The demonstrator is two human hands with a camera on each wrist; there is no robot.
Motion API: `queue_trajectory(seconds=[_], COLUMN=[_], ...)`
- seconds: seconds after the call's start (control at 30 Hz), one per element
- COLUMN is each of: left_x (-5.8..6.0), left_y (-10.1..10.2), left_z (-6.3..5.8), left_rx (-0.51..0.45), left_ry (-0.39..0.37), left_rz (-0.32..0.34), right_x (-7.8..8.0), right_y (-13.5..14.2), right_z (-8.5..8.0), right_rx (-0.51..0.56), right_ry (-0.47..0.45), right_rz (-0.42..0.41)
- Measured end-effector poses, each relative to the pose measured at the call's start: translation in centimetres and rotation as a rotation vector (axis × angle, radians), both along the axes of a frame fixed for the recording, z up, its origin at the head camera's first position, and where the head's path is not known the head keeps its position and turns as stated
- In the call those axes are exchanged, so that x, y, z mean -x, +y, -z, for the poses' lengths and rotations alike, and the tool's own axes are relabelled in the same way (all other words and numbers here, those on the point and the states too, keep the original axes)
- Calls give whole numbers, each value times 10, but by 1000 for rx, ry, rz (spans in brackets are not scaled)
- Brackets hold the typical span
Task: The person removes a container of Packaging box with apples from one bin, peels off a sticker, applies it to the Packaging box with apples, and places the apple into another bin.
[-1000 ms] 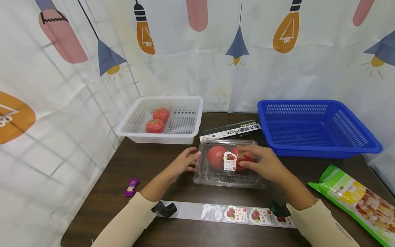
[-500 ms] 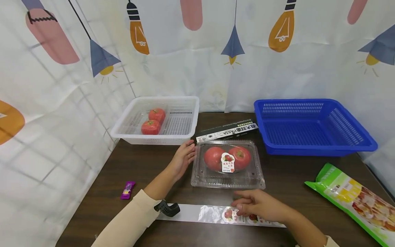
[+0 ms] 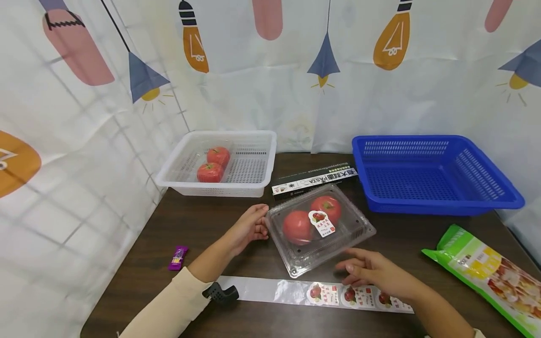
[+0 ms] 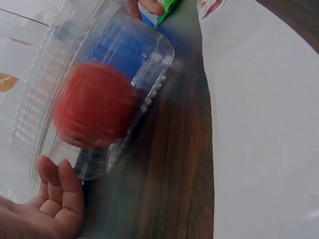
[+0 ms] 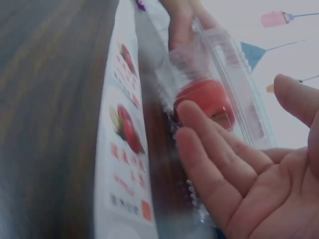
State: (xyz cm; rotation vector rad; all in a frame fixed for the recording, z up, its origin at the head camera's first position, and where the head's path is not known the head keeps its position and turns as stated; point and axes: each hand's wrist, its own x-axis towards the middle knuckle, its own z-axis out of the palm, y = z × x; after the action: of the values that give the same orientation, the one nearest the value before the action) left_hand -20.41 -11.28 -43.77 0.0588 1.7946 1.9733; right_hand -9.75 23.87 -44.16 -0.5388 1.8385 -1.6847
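Note:
A clear plastic clamshell box (image 3: 352, 218) lies at an angle at the middle of the table, with two red tomatoes (image 3: 294, 230) inside and a fruit label (image 3: 323, 224) on its lid. My left hand (image 3: 246, 230) is at the box's left corner, fingertips right at the rim with fingers loosely bent. Just off the near right edge is my right hand (image 3: 376, 272), holding nothing; in the right wrist view its fingers (image 5: 227, 159) are spread and relaxed. Below it runs a white strip (image 3: 258, 289) with several fruit labels left on its right part.
Another pack of tomatoes (image 3: 210, 172) sits in a white basket (image 3: 224, 191) at the back left. A blue basket (image 3: 427, 205) stands back right, a black pasta box (image 3: 314, 178) behind the clamshell. A green food bag (image 3: 490, 267) lies right, a small purple packet (image 3: 178, 257) left.
My right hand has left the lid and drawn back toward me, then slightly right. The clamshell has turned counterclockwise from square-on to a slant, my left hand staying at its left side.

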Motion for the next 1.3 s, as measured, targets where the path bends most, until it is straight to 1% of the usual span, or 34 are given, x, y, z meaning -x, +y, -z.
queue_trajectory(seconds=[0.1,0.2,0.33,0.43,0.6,0.7,0.8,0.9,1.0,1.1,1.17,1.23,1.3], left_x=[0,-2,-7,-10,-14,-16,-19,-22,-25,-28,-29,-30,-30], left_y=[1,1,2,4,6,6,6,6,6,6,8,9,12], left_z=[1,2,1,1,5,6,6,1,-6,-14,-18,-21,-24], left_rx=[50,101,141,154,193,194,168,157,185,218,223,230,227], left_ry=[0,4,10,11,36,58,71,84,127,182,212,233,248], left_rz=[62,133,212,253,290,308,323,332,339,329,319,293,261], right_x=[5,9,11,13,16,19,21,23,25,28,31,33,36], right_y=[5,6,3,-3,-16,-21,-24,-26,-27,-27,-28,-29,-30], right_z=[0,-2,-6,-8,-8,-9,-10,-10,-11,-14,-17,-20,-21], right_rx=[-27,-68,-115,-138,-180,-188,-192,-184,-143,-107,-93,-90,-60], right_ry=[9,13,-17,-48,-67,-74,-91,-117,-147,-150,-146,-134,-139], right_rz=[30,80,194,275,407,473,510,522,528,525,524,528,537])
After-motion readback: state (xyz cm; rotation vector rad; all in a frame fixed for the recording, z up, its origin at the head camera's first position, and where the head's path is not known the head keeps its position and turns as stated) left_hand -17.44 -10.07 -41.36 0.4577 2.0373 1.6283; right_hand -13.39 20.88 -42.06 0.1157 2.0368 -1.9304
